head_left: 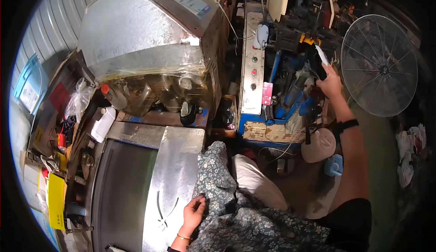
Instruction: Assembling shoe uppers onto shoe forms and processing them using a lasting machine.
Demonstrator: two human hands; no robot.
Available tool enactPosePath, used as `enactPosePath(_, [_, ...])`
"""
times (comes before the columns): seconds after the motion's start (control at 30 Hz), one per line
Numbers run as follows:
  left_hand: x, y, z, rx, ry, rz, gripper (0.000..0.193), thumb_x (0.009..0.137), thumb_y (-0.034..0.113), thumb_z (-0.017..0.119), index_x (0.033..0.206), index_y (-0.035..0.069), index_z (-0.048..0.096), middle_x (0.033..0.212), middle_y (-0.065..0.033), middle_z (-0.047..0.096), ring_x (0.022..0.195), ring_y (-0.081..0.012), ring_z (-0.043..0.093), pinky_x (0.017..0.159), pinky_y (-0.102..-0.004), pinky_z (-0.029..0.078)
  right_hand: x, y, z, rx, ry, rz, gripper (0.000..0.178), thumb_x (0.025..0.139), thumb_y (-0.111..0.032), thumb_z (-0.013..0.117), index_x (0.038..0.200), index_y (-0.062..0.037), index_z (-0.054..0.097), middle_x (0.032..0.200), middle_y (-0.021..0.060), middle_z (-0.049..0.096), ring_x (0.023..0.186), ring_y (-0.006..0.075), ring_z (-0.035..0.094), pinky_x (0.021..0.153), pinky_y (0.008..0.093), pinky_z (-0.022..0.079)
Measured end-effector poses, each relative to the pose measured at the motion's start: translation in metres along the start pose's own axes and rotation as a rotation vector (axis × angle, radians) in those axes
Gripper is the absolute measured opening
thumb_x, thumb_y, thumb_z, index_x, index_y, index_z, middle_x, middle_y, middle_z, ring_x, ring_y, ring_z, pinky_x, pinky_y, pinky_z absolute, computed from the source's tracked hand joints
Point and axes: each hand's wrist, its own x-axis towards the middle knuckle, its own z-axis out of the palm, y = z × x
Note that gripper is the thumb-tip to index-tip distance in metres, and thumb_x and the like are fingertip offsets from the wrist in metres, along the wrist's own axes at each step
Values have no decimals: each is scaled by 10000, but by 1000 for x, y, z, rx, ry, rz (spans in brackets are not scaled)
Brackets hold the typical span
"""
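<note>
My right hand [330, 83] reaches far forward on the right, its fingers closed around a dark, flat piece with a white strip [321, 54]. The kind of piece is not clear. It is held up to the dark workings of a machine [309, 11] with a yellow part [310, 39] close by. Low in the middle, my left hand [195, 210] has curled fingers against the floral apron [215, 179] over my lap. Whether anything is pinched there is hidden. Beside that hand, thin dark and white strips [162, 220] lie on a shiny metal plate [175, 175].
A dark belt [125, 184] runs beside the plate, below a large metal hood [141, 34]. A panel with buttons [253, 66] stands left of the blue machine frame [275, 66]. To the right are a caged fan [381, 66], a whitish jug [319, 145] and a blue container [334, 165].
</note>
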Motion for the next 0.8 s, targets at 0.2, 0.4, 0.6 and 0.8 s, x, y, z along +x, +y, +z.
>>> enactPosePath(0.2, [2, -1, 6, 74, 58, -16, 291, 922, 104, 652, 1177, -30, 619, 1004, -70, 707, 903, -105, 640, 820, -251, 504, 47, 38, -3, -81, -159, 19, 773, 604, -147, 761, 1349, -184, 557, 1444, 146, 467, 1201, 350, 555, 993, 416, 472])
enactPosePath(0.4, [4, 4, 15, 324, 54, 41, 292, 900, 140, 673, 1148, -12, 641, 986, -123, 720, 889, -165, 690, 809, -286, 529, 52, 23, 1, -184, -337, -2, 805, 592, -182, 739, 1370, -218, 537, 1463, 94, 455, 1159, 358, 573, 972, 438, 478])
enactPosePath(0.6, [9, 6, 26, 396, 64, 86, 259, 881, 139, 680, 1096, -2, 658, 943, -134, 715, 864, -206, 699, 783, -303, 536, 4, 0, 32, -314, -309, 84, 704, 867, -434, 632, 1486, -283, 333, 1559, 19, 279, 1327, 501, 305, 1033, 538, 415])
enactPosePath(0.8, [10, 18, 32, 637, 44, 294, 203, 840, 73, 674, 1030, 3, 673, 899, -130, 702, 805, -246, 690, 762, -327, 537, -3, 4, 40, -249, -198, 87, 649, 890, -393, 612, 1474, -284, 353, 1551, 11, 290, 1321, 501, 312, 1012, 534, 440])
